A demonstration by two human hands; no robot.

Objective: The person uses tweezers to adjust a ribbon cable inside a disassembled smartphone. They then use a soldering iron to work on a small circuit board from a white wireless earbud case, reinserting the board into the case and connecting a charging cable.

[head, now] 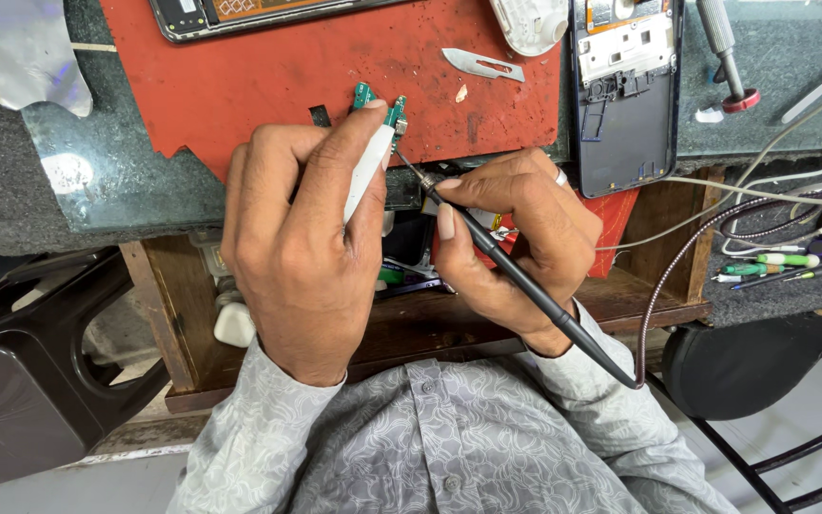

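Observation:
A small green circuit board point(380, 105) lies on the red mat point(259, 76) near the bench's front edge. My left hand point(302, 247) grips white tweezers point(368, 171) whose tips press on the board. My right hand point(516, 238) holds a black soldering iron point(516, 271) like a pen. Its metal tip point(409, 168) reaches the lower right end of the board, just beside the tweezers. The iron's cable runs off to the right past my sleeve.
An opened dark phone point(625, 95) lies at the right of the mat, another phone point(240, 14) at the top. A scalpel blade point(482, 64) and white plastic part point(530, 24) lie nearby. Cables and pens point(782, 262) crowd the right; a black chair point(21, 381) stands left.

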